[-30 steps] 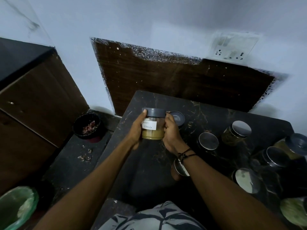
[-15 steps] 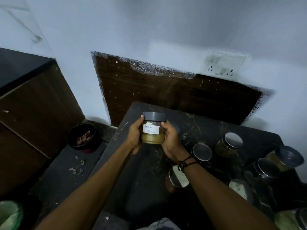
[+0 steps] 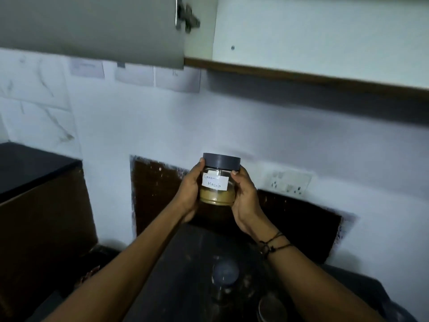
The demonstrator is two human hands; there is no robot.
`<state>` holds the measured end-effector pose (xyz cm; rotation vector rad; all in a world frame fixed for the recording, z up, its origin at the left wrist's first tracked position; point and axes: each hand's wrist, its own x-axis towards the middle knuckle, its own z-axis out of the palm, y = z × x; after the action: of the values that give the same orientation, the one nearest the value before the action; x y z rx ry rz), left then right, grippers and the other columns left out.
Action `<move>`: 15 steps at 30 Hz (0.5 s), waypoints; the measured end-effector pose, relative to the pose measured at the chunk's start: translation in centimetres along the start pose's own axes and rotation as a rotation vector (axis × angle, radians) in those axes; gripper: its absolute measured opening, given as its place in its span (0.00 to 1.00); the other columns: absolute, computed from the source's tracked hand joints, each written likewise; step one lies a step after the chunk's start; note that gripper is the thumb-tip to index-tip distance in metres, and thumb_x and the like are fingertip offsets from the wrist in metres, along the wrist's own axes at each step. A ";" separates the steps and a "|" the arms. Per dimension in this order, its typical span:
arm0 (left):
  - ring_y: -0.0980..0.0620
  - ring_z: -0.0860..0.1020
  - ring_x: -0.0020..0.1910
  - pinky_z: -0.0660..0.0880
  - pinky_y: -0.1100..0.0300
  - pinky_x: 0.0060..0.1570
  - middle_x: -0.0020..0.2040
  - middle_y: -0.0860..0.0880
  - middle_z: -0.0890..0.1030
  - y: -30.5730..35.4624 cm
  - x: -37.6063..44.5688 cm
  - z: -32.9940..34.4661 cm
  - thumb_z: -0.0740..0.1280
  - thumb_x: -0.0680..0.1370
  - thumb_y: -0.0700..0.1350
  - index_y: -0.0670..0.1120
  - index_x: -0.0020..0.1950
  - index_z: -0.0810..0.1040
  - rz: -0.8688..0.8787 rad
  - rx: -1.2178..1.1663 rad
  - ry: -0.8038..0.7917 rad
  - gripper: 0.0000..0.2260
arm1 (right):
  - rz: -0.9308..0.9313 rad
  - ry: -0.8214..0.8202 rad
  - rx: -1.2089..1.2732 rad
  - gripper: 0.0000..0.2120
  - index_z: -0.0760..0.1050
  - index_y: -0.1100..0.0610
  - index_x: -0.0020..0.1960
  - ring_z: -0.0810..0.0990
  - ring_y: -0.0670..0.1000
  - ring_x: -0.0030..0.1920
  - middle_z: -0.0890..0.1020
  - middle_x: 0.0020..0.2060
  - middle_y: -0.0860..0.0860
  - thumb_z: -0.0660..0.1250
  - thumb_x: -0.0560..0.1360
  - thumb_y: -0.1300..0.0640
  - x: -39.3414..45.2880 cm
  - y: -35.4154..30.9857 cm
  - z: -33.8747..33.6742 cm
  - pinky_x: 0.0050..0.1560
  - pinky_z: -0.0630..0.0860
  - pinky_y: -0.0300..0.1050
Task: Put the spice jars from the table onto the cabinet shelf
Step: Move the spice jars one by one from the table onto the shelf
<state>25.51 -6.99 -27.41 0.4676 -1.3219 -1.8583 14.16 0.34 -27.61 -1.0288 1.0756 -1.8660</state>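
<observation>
I hold a glass spice jar (image 3: 218, 182) with a grey lid, a white label reading "Garam Masala" and tan powder at its bottom. My left hand (image 3: 189, 194) grips its left side and my right hand (image 3: 246, 198) grips its right side, well above the dark table (image 3: 181, 275). Overhead hangs the wall cabinet (image 3: 301, 31) with its grey door (image 3: 92, 29) swung open to the left; its brown bottom edge (image 3: 301, 74) shows. Two more jars stand on the table below: one with a grey lid (image 3: 224, 273), one with a metal lid (image 3: 271, 307).
A dark wooden counter unit (image 3: 34, 194) stands at the left. A brown panel (image 3: 157, 194) and a white socket plate (image 3: 287, 183) are on the wall behind the table. Paper notes (image 3: 134, 74) hang under the open door.
Both hands have lifted the jar up off table height toward the cabinet. My view has tilted upward, so the cabinet and its open door came into sight and most table jars dropped out.
</observation>
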 end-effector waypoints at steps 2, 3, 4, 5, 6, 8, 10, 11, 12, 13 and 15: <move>0.43 0.84 0.55 0.81 0.50 0.51 0.57 0.41 0.85 3.8 1.4 1.6 0.57 0.82 0.60 0.49 0.58 0.84 0.080 0.032 -0.034 0.22 | -0.086 -0.004 -0.018 0.18 0.75 0.52 0.64 0.83 0.54 0.55 0.84 0.56 0.54 0.62 0.75 0.52 1.9 -3.5 1.0 0.54 0.81 0.55; 0.43 0.84 0.55 0.82 0.50 0.50 0.57 0.41 0.85 5.3 2.0 2.3 0.56 0.82 0.60 0.49 0.59 0.83 0.129 0.055 -0.041 0.22 | -0.124 -0.006 -0.028 0.17 0.75 0.50 0.64 0.84 0.53 0.54 0.84 0.55 0.53 0.62 0.75 0.52 2.7 -5.0 1.4 0.52 0.82 0.55; 0.43 0.83 0.55 0.82 0.50 0.50 0.57 0.41 0.85 6.6 2.6 3.0 0.56 0.82 0.60 0.49 0.60 0.83 0.176 0.072 -0.046 0.22 | -0.153 -0.002 -0.032 0.17 0.74 0.49 0.64 0.84 0.53 0.54 0.84 0.55 0.52 0.62 0.76 0.51 3.4 -6.2 1.8 0.51 0.82 0.56; 0.42 0.83 0.57 0.82 0.49 0.51 0.58 0.41 0.84 8.0 3.2 3.8 0.55 0.82 0.60 0.49 0.61 0.81 0.220 0.082 -0.048 0.21 | -0.176 0.010 -0.031 0.17 0.73 0.49 0.64 0.84 0.54 0.54 0.84 0.55 0.52 0.63 0.76 0.51 4.2 -7.6 2.1 0.51 0.82 0.56; 0.41 0.82 0.59 0.81 0.47 0.53 0.59 0.40 0.83 9.5 3.7 4.5 0.55 0.83 0.59 0.49 0.63 0.80 0.258 0.086 -0.046 0.21 | -0.195 0.019 -0.027 0.17 0.72 0.50 0.65 0.83 0.55 0.55 0.83 0.56 0.52 0.62 0.77 0.51 4.9 -9.0 2.4 0.51 0.82 0.57; 0.40 0.80 0.61 0.79 0.45 0.55 0.60 0.40 0.82 12.1 4.6 6.0 0.55 0.83 0.58 0.48 0.65 0.78 0.322 0.086 -0.030 0.20 | -0.232 0.033 -0.037 0.15 0.69 0.52 0.66 0.81 0.56 0.58 0.82 0.58 0.55 0.61 0.80 0.52 6.2 -11.7 3.1 0.51 0.82 0.57; 0.39 0.79 0.61 0.78 0.44 0.56 0.61 0.39 0.81 14.2 5.4 7.2 0.55 0.83 0.56 0.47 0.65 0.77 0.365 0.073 -0.011 0.19 | -0.272 0.050 -0.058 0.13 0.68 0.53 0.65 0.81 0.56 0.57 0.80 0.59 0.56 0.60 0.81 0.52 7.2 -13.8 3.8 0.51 0.82 0.57; 0.38 0.79 0.61 0.78 0.43 0.55 0.61 0.38 0.81 15.0 5.8 7.8 0.56 0.83 0.55 0.45 0.65 0.77 0.377 0.054 0.000 0.19 | -0.294 0.064 -0.076 0.12 0.68 0.53 0.63 0.81 0.56 0.57 0.80 0.58 0.56 0.60 0.82 0.52 7.5 -14.7 4.2 0.52 0.82 0.57; 0.38 0.78 0.61 0.77 0.44 0.54 0.60 0.38 0.81 15.6 6.2 8.2 0.57 0.83 0.53 0.45 0.63 0.78 0.387 0.032 0.011 0.17 | -0.321 0.083 -0.101 0.11 0.69 0.52 0.62 0.82 0.55 0.56 0.81 0.57 0.55 0.61 0.81 0.51 7.9 -15.5 4.5 0.52 0.82 0.57; 0.37 0.78 0.60 0.77 0.45 0.53 0.59 0.38 0.81 16.1 6.6 8.6 0.58 0.82 0.51 0.44 0.61 0.78 0.395 0.008 0.018 0.16 | -0.351 0.104 -0.128 0.09 0.70 0.50 0.60 0.82 0.54 0.55 0.81 0.56 0.54 0.61 0.81 0.50 8.1 -16.1 4.7 0.52 0.81 0.55; 0.37 0.79 0.60 0.78 0.44 0.53 0.60 0.37 0.81 17.0 7.4 9.6 0.60 0.80 0.50 0.43 0.61 0.78 0.419 -0.029 0.029 0.16 | -0.423 0.152 -0.206 0.06 0.72 0.47 0.56 0.82 0.51 0.53 0.82 0.54 0.50 0.61 0.81 0.48 8.7 -17.3 5.3 0.49 0.81 0.50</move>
<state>21.01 -9.19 -7.19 0.1821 -1.2596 -1.5137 11.90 -2.34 -7.83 -1.3320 1.2306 -2.2316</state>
